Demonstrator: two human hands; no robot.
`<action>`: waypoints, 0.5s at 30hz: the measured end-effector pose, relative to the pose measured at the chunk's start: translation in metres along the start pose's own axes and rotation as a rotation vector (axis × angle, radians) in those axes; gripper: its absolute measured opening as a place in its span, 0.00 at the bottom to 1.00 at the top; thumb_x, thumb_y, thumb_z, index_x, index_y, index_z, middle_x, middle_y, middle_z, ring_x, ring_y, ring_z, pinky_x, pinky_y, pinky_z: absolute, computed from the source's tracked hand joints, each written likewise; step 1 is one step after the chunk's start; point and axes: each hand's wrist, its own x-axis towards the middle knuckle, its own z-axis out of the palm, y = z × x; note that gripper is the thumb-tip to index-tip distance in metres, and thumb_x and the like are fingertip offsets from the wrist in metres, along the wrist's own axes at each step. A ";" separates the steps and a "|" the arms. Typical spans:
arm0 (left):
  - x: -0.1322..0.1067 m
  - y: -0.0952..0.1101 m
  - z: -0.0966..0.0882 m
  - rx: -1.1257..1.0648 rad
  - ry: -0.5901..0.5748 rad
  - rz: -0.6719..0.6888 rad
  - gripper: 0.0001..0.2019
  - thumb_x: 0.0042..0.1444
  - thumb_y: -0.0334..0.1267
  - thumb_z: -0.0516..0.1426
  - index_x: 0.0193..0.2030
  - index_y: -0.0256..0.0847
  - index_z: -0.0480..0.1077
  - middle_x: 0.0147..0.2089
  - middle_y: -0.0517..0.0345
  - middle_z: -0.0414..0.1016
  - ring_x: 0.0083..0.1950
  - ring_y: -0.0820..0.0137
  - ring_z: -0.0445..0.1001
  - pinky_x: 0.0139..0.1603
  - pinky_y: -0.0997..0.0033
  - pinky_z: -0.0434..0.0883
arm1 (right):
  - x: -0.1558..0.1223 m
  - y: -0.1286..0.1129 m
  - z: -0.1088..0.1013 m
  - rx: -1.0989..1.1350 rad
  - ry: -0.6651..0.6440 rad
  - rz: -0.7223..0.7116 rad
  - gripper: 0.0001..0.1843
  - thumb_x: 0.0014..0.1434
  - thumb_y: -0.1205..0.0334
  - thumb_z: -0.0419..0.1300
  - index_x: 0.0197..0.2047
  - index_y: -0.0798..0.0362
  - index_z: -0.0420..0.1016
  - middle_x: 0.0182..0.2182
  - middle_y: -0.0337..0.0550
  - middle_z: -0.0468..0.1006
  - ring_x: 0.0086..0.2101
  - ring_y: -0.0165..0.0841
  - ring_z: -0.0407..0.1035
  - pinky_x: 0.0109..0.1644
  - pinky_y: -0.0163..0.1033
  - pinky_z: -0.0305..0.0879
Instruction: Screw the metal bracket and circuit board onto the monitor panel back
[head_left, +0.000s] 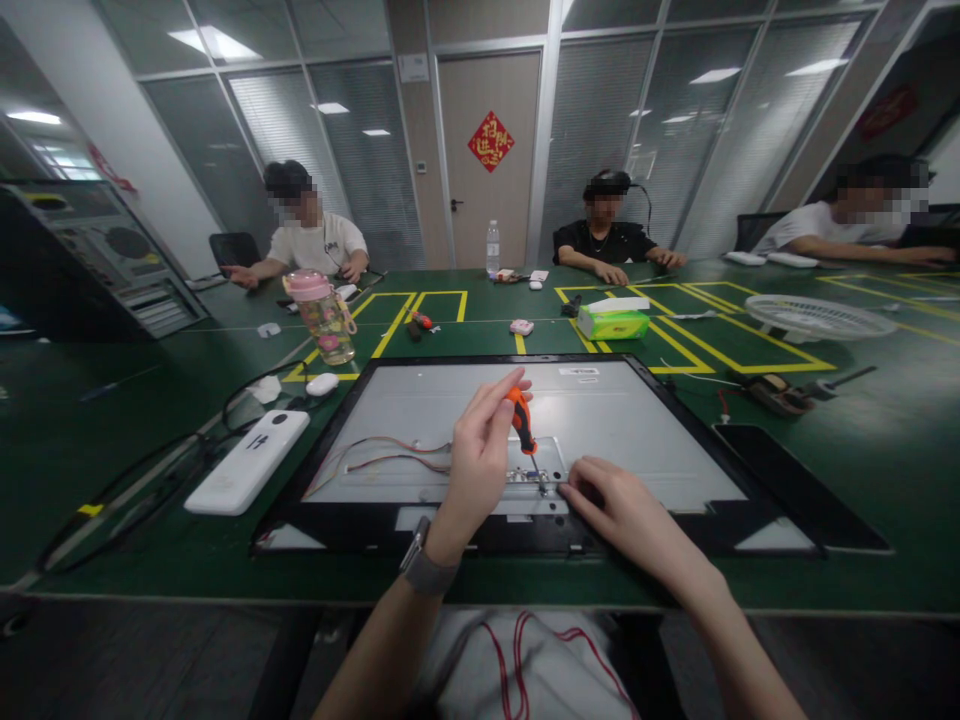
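A flat display panel with a grey metal back and black frame lies before me. My left hand holds an orange and black screwdriver at its handle, fingers long and thumb beside it. The screwdriver leans slightly, its tip down at a small circuit board near the panel's lower middle. My right hand rests low on the panel, right of the tip. Its thumb and forefinger come together at the board's edge; anything between them is too small to make out. Thin coloured wires run left from the board.
Left of the panel lie a white power bank, black cables and a pink-lidded bottle. A black phone-like slab borders the right side. Farther back stand a green tissue pack and a water bottle. Three people sit across the table.
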 end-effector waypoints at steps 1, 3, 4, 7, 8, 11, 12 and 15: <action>0.000 0.000 0.000 -0.026 -0.015 -0.018 0.17 0.68 0.37 0.50 0.59 0.43 0.72 0.50 0.49 0.77 0.48 0.67 0.77 0.52 0.67 0.72 | 0.000 0.000 0.000 0.000 0.002 -0.002 0.11 0.67 0.59 0.52 0.32 0.49 0.67 0.30 0.42 0.73 0.32 0.37 0.70 0.37 0.40 0.63; -0.001 -0.001 0.000 -0.061 -0.041 -0.037 0.17 0.69 0.38 0.49 0.60 0.43 0.71 0.53 0.48 0.77 0.50 0.66 0.77 0.54 0.65 0.72 | -0.001 0.000 0.000 0.000 0.009 -0.007 0.11 0.67 0.60 0.52 0.31 0.49 0.67 0.30 0.42 0.74 0.32 0.37 0.70 0.37 0.39 0.63; -0.001 -0.002 0.000 -0.061 -0.044 -0.032 0.17 0.68 0.38 0.50 0.59 0.43 0.71 0.52 0.48 0.77 0.49 0.66 0.77 0.53 0.66 0.72 | -0.001 0.000 0.000 -0.001 0.013 -0.009 0.11 0.66 0.60 0.52 0.31 0.49 0.67 0.30 0.42 0.74 0.32 0.37 0.70 0.37 0.39 0.63; -0.001 -0.004 0.000 -0.004 -0.005 0.024 0.13 0.62 0.38 0.58 0.53 0.43 0.76 0.44 0.52 0.76 0.44 0.69 0.75 0.49 0.69 0.73 | -0.001 0.000 0.001 -0.011 0.014 -0.008 0.10 0.66 0.60 0.52 0.32 0.49 0.67 0.30 0.42 0.74 0.32 0.38 0.70 0.37 0.39 0.63; -0.001 -0.005 0.000 0.021 0.020 0.044 0.13 0.60 0.37 0.61 0.51 0.44 0.77 0.41 0.54 0.74 0.42 0.70 0.74 0.47 0.70 0.72 | 0.000 0.000 0.001 -0.014 0.011 -0.005 0.10 0.66 0.60 0.52 0.32 0.49 0.67 0.30 0.42 0.74 0.32 0.38 0.70 0.37 0.39 0.63; -0.001 -0.002 -0.001 0.043 0.050 0.056 0.11 0.62 0.36 0.58 0.50 0.44 0.78 0.40 0.55 0.72 0.40 0.71 0.72 0.46 0.71 0.72 | 0.000 0.000 0.000 -0.011 0.005 -0.002 0.10 0.67 0.60 0.53 0.32 0.49 0.66 0.30 0.41 0.73 0.32 0.37 0.70 0.37 0.39 0.63; -0.001 -0.001 -0.002 0.029 0.037 0.053 0.13 0.64 0.36 0.55 0.51 0.44 0.78 0.42 0.54 0.73 0.43 0.70 0.73 0.47 0.70 0.72 | 0.000 0.000 0.000 -0.008 0.005 -0.002 0.10 0.67 0.60 0.52 0.32 0.49 0.66 0.30 0.41 0.73 0.32 0.37 0.70 0.37 0.39 0.63; -0.001 0.002 -0.003 -0.044 -0.025 0.052 0.17 0.67 0.35 0.49 0.56 0.43 0.75 0.48 0.51 0.76 0.48 0.68 0.75 0.49 0.68 0.72 | 0.000 0.001 0.000 -0.001 0.001 -0.001 0.11 0.67 0.60 0.52 0.32 0.49 0.66 0.30 0.41 0.73 0.32 0.37 0.70 0.37 0.39 0.63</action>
